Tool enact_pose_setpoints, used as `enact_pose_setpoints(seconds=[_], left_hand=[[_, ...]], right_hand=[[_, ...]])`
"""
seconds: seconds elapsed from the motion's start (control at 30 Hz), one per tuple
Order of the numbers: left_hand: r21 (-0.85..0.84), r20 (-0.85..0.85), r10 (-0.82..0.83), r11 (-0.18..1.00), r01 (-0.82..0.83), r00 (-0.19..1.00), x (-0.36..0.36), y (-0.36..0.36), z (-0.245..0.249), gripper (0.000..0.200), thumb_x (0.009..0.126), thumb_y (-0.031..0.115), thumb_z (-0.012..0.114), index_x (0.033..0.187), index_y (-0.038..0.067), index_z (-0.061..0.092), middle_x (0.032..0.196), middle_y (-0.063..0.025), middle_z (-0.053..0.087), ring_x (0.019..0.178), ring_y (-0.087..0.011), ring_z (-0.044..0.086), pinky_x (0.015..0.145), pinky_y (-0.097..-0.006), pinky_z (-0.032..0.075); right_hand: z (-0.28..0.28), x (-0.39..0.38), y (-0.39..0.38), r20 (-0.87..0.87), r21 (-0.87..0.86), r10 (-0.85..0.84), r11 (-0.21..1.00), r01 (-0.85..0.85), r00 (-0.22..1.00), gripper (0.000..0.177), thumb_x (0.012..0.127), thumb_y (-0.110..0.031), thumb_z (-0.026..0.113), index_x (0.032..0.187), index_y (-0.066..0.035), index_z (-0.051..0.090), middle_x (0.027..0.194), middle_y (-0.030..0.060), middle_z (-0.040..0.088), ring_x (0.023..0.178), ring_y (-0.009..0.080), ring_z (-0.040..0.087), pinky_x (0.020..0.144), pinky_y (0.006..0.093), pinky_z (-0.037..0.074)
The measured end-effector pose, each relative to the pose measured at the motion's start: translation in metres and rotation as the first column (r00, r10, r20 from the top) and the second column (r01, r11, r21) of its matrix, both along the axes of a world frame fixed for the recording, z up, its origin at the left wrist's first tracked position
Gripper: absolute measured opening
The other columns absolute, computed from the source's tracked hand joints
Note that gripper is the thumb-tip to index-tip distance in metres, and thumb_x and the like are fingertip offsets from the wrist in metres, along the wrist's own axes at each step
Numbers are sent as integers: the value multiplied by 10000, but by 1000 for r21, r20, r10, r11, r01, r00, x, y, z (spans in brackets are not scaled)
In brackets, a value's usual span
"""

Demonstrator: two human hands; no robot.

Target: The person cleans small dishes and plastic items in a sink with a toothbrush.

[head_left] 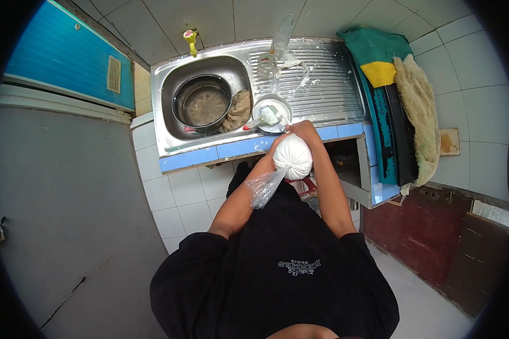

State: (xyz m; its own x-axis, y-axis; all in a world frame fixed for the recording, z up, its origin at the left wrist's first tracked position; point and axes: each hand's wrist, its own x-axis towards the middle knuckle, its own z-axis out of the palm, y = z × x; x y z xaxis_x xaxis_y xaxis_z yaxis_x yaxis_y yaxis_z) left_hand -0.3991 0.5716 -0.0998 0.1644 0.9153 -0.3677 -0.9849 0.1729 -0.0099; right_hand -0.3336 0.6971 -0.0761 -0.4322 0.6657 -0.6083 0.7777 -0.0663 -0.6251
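Both grips are meeting on one bulging white filled plastic bag [292,157], which is hanging just in front of the stainless steel sink [333,90], off its blue-tiled front edge. The right grip [303,131] is curling shut over the bag's top. The left grip [276,148] is pressing against its side with fingers hidden, so I cannot tell whether it is closing. The step in hand is seemingly steadying the bag while its clear neck is trailing loose; moving it is calling for support underneath. Sitting in or on the sink are one white bowl [283,104], one dark round pot [176,103], one glass jar [266,63] and one clear bottle [283,33].
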Motion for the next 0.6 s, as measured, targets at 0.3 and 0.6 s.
enact_pose_setpoints(seconds=[0.3, 0.6], left_hand=[[-44, -41, -11, 999, 9, 999, -3, 2, -11, 253, 883, 277, 542, 949, 40, 602, 842, -86, 649, 710, -203, 648, 658, -335, 543], [-105, -245, -166, 984, 144, 955, -15, 6, 11, 366, 879, 358, 542, 1042, 33, 588, 922, -100, 647, 768, -193, 649, 689, -335, 542]], right_hand=[[-7, -1, 3, 13, 48, 43, 998, -43, 999, 358, 695, -315, 761, 721, 36, 696, 664, 183, 658, 590, 244, 648, 576, 340, 506], [-15, -2, 8, -65, 10, -41, 999, 42, 997, 278, 689, -243, 755, 721, 27, 697, 679, 170, 661, 581, 223, 633, 566, 339, 501]])
